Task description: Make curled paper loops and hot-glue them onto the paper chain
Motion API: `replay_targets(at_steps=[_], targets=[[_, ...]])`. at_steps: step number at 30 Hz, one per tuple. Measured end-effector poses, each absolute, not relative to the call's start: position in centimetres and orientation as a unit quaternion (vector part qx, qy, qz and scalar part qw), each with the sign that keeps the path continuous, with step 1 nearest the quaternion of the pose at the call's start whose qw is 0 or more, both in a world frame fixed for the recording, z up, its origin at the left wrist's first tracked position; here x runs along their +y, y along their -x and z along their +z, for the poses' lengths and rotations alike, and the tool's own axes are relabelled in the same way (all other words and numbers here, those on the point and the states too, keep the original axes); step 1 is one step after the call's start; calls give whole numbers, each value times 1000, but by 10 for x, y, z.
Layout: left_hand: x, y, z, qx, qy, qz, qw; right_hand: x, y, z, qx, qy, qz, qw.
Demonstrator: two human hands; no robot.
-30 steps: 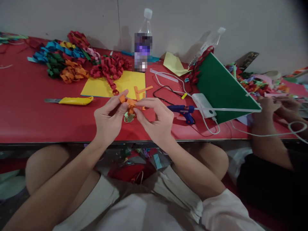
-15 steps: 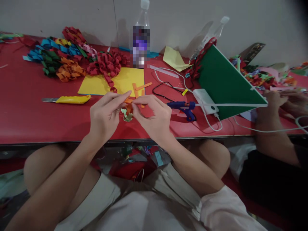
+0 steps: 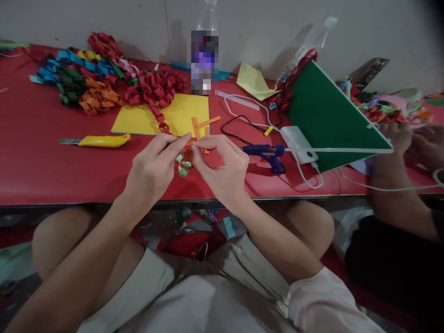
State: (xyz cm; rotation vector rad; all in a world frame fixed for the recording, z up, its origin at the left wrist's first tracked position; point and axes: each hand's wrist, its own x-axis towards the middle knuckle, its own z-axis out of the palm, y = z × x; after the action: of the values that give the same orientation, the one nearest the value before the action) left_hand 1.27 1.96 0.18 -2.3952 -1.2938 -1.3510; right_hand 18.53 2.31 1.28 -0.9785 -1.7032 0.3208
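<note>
Craft knife: the yellow plastic-handled knife with a bare metal blade (image 3: 93, 140) lies on the red table (image 3: 69, 178), well left of the hands; a careless leftward sweep could meet its edge.
Left grip: the left hand (image 3: 152, 159) pinches a small orange paper piece (image 3: 188, 155); its thumb is hidden. Pressing too hard might crease the thin paper.
Paper piece: between both hands, above the table's front edge, with pale green paper loops (image 3: 184, 167) just below; a tug could strain a joint, if they are linked, which I cannot tell.
Loose strips: flat orange paper strips (image 3: 210, 121) lie just beyond the fingertips; a forward nudge could scatter them.
Right grip: the right hand (image 3: 224, 159) grasps the same piece between thumb and forefinger; uneven pulling could skew it.
Glue gun: the blue plastic glue gun (image 3: 264, 151) points at the right hand, its nozzle apparently behind the knuckles; if hot, a slight backhand drift could burn.
</note>
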Motion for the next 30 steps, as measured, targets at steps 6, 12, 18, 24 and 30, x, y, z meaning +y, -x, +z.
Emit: replay_targets(at_steps=[6,12,18,24,30], targets=[[18,-12,1,-425,796,-431,16,23,-184,11,-707,406,112,569],[17,-13,1,-433,797,-421,21,23,-182,9,-701,424,102,565],[17,-14,5,-442,805,-395,26,22,-182,10,-696,419,105,574],[14,-15,9,-450,818,-354,55,23,-181,8,-693,399,104,592],[14,-16,6,-439,821,-353,96,22,-178,5,-697,365,105,608]])
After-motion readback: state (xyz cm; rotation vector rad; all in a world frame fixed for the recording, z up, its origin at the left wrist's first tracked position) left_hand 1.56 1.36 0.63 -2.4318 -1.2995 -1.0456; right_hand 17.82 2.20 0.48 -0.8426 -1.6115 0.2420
